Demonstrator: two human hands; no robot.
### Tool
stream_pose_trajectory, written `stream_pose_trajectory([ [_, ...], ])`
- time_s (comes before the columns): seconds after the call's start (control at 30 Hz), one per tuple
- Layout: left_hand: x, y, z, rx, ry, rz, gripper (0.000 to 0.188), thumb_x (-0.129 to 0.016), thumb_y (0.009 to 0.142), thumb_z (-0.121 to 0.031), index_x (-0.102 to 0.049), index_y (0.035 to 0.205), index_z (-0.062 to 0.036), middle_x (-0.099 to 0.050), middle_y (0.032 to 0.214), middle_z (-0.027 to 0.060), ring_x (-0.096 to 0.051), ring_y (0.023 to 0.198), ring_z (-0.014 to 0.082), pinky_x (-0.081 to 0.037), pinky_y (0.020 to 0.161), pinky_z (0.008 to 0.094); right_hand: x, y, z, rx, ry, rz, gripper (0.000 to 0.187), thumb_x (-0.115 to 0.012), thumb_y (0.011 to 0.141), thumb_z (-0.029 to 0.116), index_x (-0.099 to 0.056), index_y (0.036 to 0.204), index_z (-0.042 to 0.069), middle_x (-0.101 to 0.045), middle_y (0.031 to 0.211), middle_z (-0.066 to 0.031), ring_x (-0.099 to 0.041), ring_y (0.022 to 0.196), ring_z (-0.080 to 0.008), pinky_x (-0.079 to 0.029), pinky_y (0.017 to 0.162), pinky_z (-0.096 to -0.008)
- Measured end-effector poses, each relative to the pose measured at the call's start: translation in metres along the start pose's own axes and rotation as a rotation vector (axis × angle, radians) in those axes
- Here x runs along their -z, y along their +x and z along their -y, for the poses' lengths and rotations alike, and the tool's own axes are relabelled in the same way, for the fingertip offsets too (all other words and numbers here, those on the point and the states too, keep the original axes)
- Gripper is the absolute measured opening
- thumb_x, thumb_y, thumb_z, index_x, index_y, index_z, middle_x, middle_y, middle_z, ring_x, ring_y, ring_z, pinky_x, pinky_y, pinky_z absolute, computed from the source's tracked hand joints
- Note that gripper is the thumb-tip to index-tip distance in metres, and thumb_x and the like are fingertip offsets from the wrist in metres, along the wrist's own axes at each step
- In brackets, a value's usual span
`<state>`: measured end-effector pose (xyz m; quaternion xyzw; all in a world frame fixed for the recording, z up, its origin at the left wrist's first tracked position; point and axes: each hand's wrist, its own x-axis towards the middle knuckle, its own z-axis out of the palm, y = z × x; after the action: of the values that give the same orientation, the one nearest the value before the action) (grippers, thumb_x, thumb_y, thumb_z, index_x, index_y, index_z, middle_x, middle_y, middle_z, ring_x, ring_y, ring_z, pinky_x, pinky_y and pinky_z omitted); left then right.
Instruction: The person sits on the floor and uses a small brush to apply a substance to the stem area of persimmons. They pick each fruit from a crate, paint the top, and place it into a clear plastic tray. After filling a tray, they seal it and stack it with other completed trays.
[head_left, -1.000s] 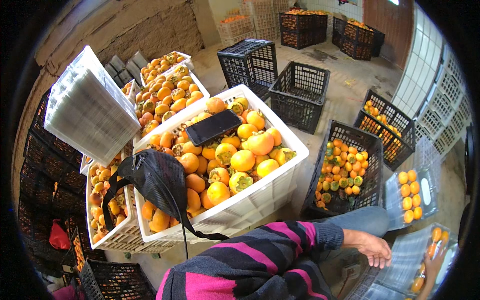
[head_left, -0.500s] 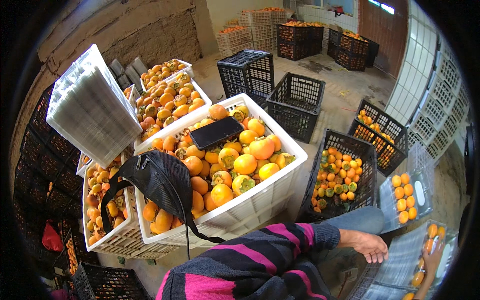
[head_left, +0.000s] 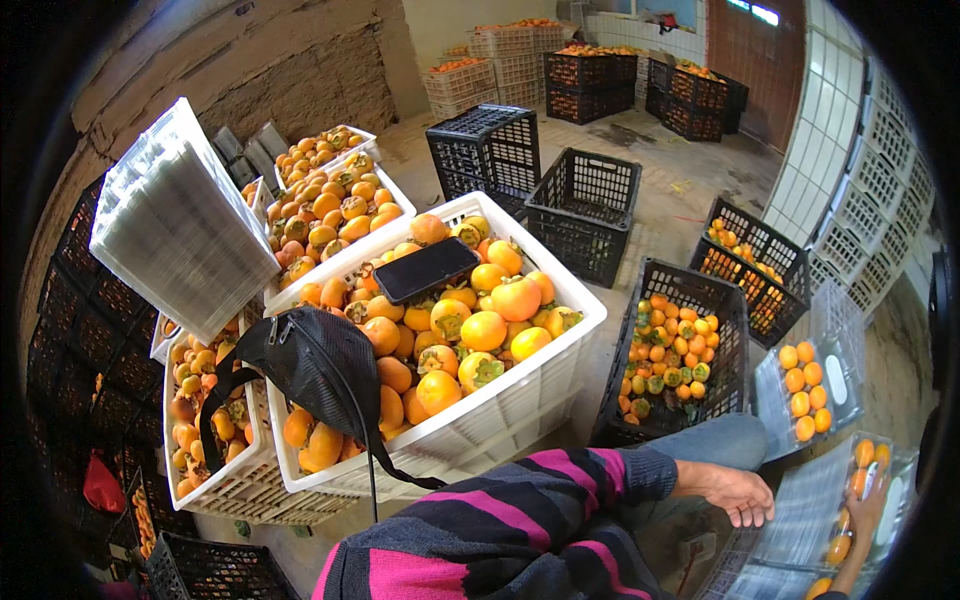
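Observation:
My left hand (head_left: 738, 495), at the end of a striped sleeve, hangs open, its fingers loosely spread, holding nothing. To its right, my right hand (head_left: 866, 508) reaches up from the lower edge over a clear plastic tray (head_left: 897, 492). Its thumb and fingers sit around an orange persimmon (head_left: 858, 483) in the tray; the hand partly hides the row. More persimmons (head_left: 838, 549) lie along that tray. Beyond it, another clear tray (head_left: 845, 385) holds two rows of small persimmons (head_left: 801, 403). Clear plastic trays or lids (head_left: 795, 515) lie between my hands.
A black crate (head_left: 740, 335) of persimmons stands past my knee. At the left are white crates (head_left: 520, 400) heaped with larger persimmons, a phone (head_left: 428, 268) and a black bag (head_left: 315, 365) on top. A stack of clear trays (head_left: 180, 230) leans behind. Black crates (head_left: 585, 225) stand farther back.
The view has shifted slightly, so most things sit a little farther left. My right hand has moved slightly at the same row of persimmons; my left hand stays in nearly the same pose.

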<state>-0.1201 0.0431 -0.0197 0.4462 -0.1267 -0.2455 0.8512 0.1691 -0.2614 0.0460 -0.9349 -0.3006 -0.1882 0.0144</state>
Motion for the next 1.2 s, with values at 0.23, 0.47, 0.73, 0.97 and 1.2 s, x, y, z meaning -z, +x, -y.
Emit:
stream_pose_trajectory([
  [0.23,0.0,0.005,0.004,-0.013,0.027,-0.014,0.024,-0.046,0.087,-0.026,-0.057,0.096,-0.0052,-0.058,0.08,0.0035,-0.057,0.067,0.0141,-0.049,0.059,0.0289,-0.006,0.0,-0.009,-0.023,-0.037,0.005,0.097,-0.071,0.064,0.018,-0.015,0.144,0.02,-0.026,0.139,-0.027,-0.026,0.128,-0.0426,-0.028,0.105,-0.044],
  [0.47,-0.004,0.006,0.005,-0.005,0.04,-0.027,0.024,-0.047,0.087,-0.025,-0.057,0.095,-0.0045,-0.058,0.078,0.0035,-0.056,0.065,0.0134,-0.05,0.057,0.0278,0.0,-0.003,-0.005,-0.045,-0.046,0.025,0.097,-0.071,0.064,0.018,-0.015,0.144,0.021,-0.024,0.14,-0.0271,-0.027,0.129,-0.0419,-0.028,0.105,-0.0434],
  [0.73,0.0,0.002,0.01,0.003,0.054,-0.01,0.024,-0.046,0.088,-0.024,-0.057,0.093,-0.0036,-0.058,0.079,0.0039,-0.056,0.063,0.0127,-0.05,0.056,0.0282,0.024,-0.009,0.038,-0.036,-0.039,0.048,0.093,-0.069,0.066,0.018,-0.018,0.143,0.017,-0.027,0.14,-0.026,-0.026,0.129,-0.0409,-0.025,0.106,-0.043],
  [0.97,-0.002,0.024,0.017,0.05,0.117,0.11,0.033,-0.049,0.087,-0.03,-0.057,0.111,-0.0087,-0.062,0.095,0.0045,-0.058,0.081,0.0107,-0.05,0.071,0.0254,0.053,-0.038,0.033,0.026,0.0,-0.097,0.068,-0.069,0.072,0.035,-0.045,0.126,0.001,-0.044,0.129,-0.0203,-0.04,0.121,-0.0356,-0.031,0.102,-0.0421],
  [1.2,0.005,0.109,0.011,0.079,0.046,-0.18,0.039,-0.042,0.094,-0.037,-0.058,0.104,-0.0033,-0.06,0.085,0.0026,-0.055,0.071,0.0104,-0.048,0.065,0.0248,0.058,-0.006,0.069,-0.244,-0.106,0.149,0.092,-0.069,0.058,0.056,-0.032,0.138,0.03,-0.028,0.142,-0.0191,-0.033,0.126,-0.037,-0.03,0.099,-0.0482],
])
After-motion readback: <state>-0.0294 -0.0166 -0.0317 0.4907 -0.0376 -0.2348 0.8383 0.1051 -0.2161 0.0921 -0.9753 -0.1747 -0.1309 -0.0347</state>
